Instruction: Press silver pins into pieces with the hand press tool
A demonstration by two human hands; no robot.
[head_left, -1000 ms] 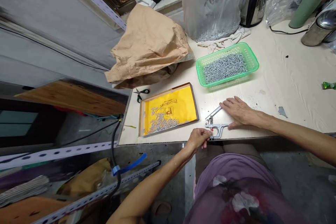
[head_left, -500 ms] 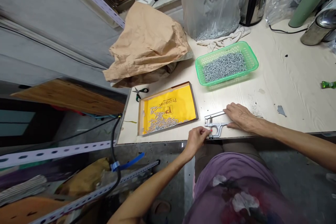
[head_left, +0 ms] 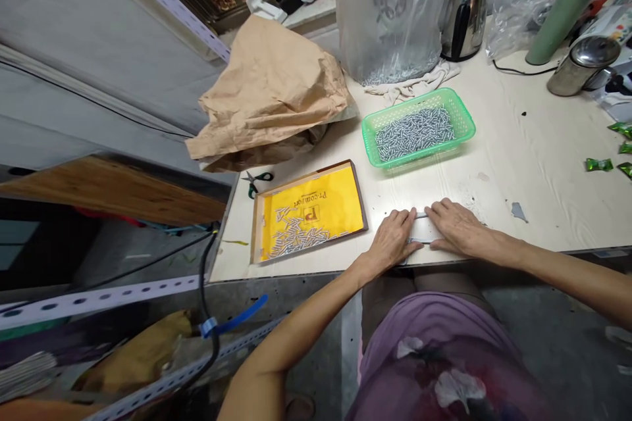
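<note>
Metal hand pliers, like snap-fastener pliers (head_left: 421, 241), lie at the table's front edge, with both hands on them. My left hand (head_left: 392, 237) is wrapped over the head end, so the jaws are hidden under its fingers. Around the handle ends my right hand (head_left: 455, 230) is closed; short lengths of the two handles show between the hands. Just left of my left hand is a shallow box with a yellow lining (head_left: 340, 200), with small silver metal pieces (head_left: 299, 239) scattered in its near left part.
Behind the hands stands a green plastic basket (head_left: 419, 159) of similar metal pieces. Scissors (head_left: 257, 179), a brown paper bag (head_left: 276, 92) and a clear plastic bag (head_left: 390, 20) lie beyond. A kettle (head_left: 467, 13), metal cup (head_left: 575, 72) and green wrapped sweets (head_left: 598, 164) are to the right.
My left hand has gone from pinching at the jaws to wrapping over the pliers' head, closer to my right hand. The view has shifted slightly.
</note>
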